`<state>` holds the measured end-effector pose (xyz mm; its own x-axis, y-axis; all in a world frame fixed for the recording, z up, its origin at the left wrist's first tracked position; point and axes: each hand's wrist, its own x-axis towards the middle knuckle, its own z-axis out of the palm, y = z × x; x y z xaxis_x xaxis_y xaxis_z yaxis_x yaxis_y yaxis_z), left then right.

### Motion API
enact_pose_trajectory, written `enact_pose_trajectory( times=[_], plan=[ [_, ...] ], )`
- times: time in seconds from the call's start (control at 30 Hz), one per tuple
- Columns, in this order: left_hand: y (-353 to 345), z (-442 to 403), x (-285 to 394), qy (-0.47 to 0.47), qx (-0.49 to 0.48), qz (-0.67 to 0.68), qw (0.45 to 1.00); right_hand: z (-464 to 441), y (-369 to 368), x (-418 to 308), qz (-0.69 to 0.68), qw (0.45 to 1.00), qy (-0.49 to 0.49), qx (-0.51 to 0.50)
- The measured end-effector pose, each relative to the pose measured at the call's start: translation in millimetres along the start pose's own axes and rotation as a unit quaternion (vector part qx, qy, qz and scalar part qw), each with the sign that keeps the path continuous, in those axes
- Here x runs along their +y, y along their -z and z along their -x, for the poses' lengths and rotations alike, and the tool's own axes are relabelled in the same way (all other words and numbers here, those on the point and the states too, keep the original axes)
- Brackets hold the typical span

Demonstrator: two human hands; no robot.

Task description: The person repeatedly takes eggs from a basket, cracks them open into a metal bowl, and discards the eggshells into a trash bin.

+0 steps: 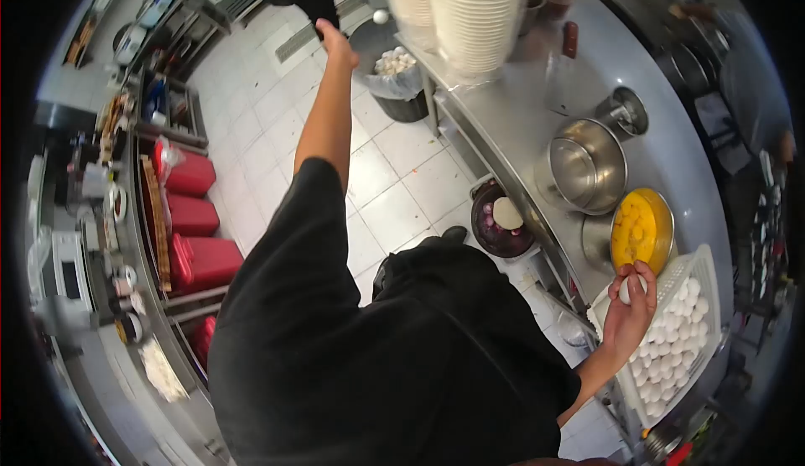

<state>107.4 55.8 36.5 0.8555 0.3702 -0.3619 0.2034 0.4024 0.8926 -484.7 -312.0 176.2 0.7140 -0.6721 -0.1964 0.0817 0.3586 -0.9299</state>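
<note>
A: What is nearest on the right?
B: Your right hand [625,323], palm turned up, has its fingers [640,275] curled round a white egg [625,291]. You hold it just beside the near rim of a metal bowl [596,246] with orange-yellow yolks [635,224] in it.
A: And around that hand?
B: Next to your wrist, a white plastic crate [714,315] carries many white eggs [671,340] on the metal bench [677,156]. Beyond the bowl you have a larger metal pot [587,168], then a smaller metal container [623,112].
A: What about lower down?
B: Below the bench edge sits a dark tub [489,235] with purple pieces and a pale round item in it.
A: And the left hand?
B: Your left hand [337,45] is stretched far out, near a dark bin [401,107] with white pieces [394,61] inside. A white object [381,16] shows apart from that hand, near the bin's rim; whether those fingers are clenched or loose, you cannot tell.
A: Anything farther off?
B: Tall stacks of pale containers [478,21] stand at the bench's far end.
</note>
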Motion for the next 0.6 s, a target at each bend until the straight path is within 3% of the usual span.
enact_pose_trajectory(
  times=[0.03, 0.07, 0.13, 0.23, 0.3, 0.37, 0.4, 0.43, 0.47, 0.53, 0.6],
  plan=[
    [-2.3, -20.0, -24.3, -0.079, -0.003, -0.001, 0.997, 7.8, 7.4, 1.9, -0.009, 1.0, 0.008, 0.018],
    [-3.8, 21.5, -30.9, -0.149, 0.018, -0.082, 0.985, 16.9, 8.2, 2.8, -0.02, 0.998, 0.009, 0.058],
    [1.7, 125.4, -53.2, -0.193, -0.086, -0.113, 0.971, 35.6, 8.8, -4.4, -0.048, 0.98, 0.029, 0.19],
    [-15.6, 274.2, -68.3, -0.186, -0.272, -0.171, 0.929, 61.7, 39.1, -13.7, -0.09, 0.964, 0.065, 0.242],
    [-39.6, 360.1, -69.6, -0.194, -0.409, -0.187, 0.872, 82.2, 54.5, -21.3, -0.117, 0.947, 0.084, 0.287],
    [-67.2, 434.7, -77.9, -0.215, -0.557, -0.174, 0.783, 92.8, 77.6, -32.3, -0.135, 0.948, 0.085, 0.277],
    [-76.6, 468.3, -82.1, -0.171, -0.618, -0.179, 0.747, 101.0, 87.0, -35.1, -0.131, 0.941, 0.1, 0.295],
    [-83.8, 500.9, -91.7, -0.252, -0.679, -0.141, 0.675, 111.5, 94.8, -37.5, -0.127, 0.937, 0.115, 0.306],
    [-95.3, 544.0, -91.9, -0.253, -0.743, -0.115, 0.608, 117.9, 104.9, -41.9, -0.123, 0.932, 0.127, 0.317],
    [-116.3, 620.2, -95.7, -0.284, -0.825, -0.128, 0.472, 133.6, 125.4, -45.5, -0.127, 0.917, 0.15, 0.347],
    [-140.8, 683.1, -122.3, -0.354, -0.845, -0.107, 0.386, 151.1, 142.8, -47.8, -0.136, 0.903, 0.17, 0.37]
  ],
)
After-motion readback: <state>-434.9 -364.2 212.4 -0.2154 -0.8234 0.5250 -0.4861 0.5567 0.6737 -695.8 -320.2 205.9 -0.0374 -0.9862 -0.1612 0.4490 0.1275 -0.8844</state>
